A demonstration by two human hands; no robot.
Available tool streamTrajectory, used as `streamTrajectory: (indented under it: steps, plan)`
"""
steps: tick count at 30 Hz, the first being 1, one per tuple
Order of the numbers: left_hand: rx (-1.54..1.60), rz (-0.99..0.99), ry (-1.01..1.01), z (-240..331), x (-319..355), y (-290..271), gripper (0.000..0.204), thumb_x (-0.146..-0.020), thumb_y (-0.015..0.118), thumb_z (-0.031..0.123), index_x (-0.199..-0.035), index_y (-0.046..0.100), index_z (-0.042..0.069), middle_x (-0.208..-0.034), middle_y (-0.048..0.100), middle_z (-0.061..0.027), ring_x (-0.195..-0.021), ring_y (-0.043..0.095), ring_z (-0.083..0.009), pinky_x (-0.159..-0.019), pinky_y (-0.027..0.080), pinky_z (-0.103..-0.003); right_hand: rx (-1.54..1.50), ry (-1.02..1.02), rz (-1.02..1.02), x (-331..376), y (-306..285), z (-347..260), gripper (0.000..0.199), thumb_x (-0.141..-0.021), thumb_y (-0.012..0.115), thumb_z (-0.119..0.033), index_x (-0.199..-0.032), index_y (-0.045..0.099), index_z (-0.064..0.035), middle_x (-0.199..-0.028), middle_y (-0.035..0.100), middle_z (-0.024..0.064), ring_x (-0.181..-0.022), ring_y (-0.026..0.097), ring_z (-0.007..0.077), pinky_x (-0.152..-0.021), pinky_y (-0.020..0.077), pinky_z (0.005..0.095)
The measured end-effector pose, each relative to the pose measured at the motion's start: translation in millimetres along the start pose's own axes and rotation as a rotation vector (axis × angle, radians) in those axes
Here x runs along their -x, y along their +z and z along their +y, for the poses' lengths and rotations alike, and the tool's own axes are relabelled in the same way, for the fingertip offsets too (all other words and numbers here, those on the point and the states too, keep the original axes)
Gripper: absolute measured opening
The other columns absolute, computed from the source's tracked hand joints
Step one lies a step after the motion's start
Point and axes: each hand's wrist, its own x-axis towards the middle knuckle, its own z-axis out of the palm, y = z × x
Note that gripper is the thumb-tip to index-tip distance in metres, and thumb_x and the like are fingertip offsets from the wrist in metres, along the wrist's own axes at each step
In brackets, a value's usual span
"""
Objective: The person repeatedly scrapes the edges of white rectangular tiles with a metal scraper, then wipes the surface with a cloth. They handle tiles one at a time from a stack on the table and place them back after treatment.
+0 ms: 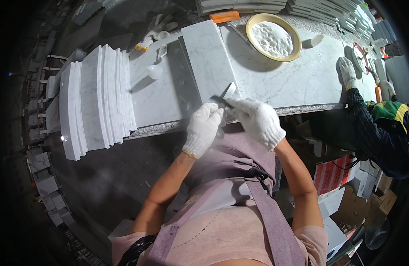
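Both my hands wear white knit gloves and meet at the near edge of a grey-veined white marble slab (209, 57). My right hand (260, 124) is closed on a putty knife, its flat blade (229, 91) pointing up over the slab's near corner. My left hand (202, 127) is closed too, its fingertips beside the knife. A thin dark piece shows by those fingers, but I cannot make out what they hold. The slab lies lengthwise away from me, overlapping another piece beneath it.
Upright marble slabs (91, 99) stand at left. On the marble-topped bench (275, 84) are a yellow-rimmed bowl (256, 54) of white powder, a translucent cup (154, 72) and a loose glove (160, 29). An orange block (224, 17) lies at the back. A co-worker's gloved hand (347, 73) rests at right.
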Motion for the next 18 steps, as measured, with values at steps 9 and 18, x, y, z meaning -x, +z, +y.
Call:
streamTrajectory:
  steps: [9, 18]
  plan:
    - [0.346, -0.047, -0.191, 13.3, 2.2, -1.7, 0.027, -0.105, 0.067, 0.017, -0.121, 0.066, -0.004, -0.088, 0.068, -0.0062, -0.061, 0.062, -0.0116, -0.053, 0.055, -0.028, 0.032, -0.038, 0.254, 9.3, 33.1, 6.4, 0.035, -0.100, 0.067, -0.012, -0.134, 0.073, -0.0123, -0.096, 0.075, 0.0165, -0.082, 0.073, 0.0354, -0.073, 0.0578, 0.0415]
    - [0.371, -0.025, -0.196, 11.1, 3.2, 0.8, 0.026, -0.104, 0.067, 0.017, -0.117, 0.066, -0.006, -0.089, 0.068, -0.0070, -0.063, 0.062, -0.0111, -0.052, 0.055, -0.026, -0.091, 0.014, 0.287, 14.3, 37.5, 0.0, 0.032, -0.101, 0.066, -0.015, -0.132, 0.073, -0.0134, -0.090, 0.075, 0.0145, -0.079, 0.073, 0.0364, -0.068, 0.0572, 0.0438]
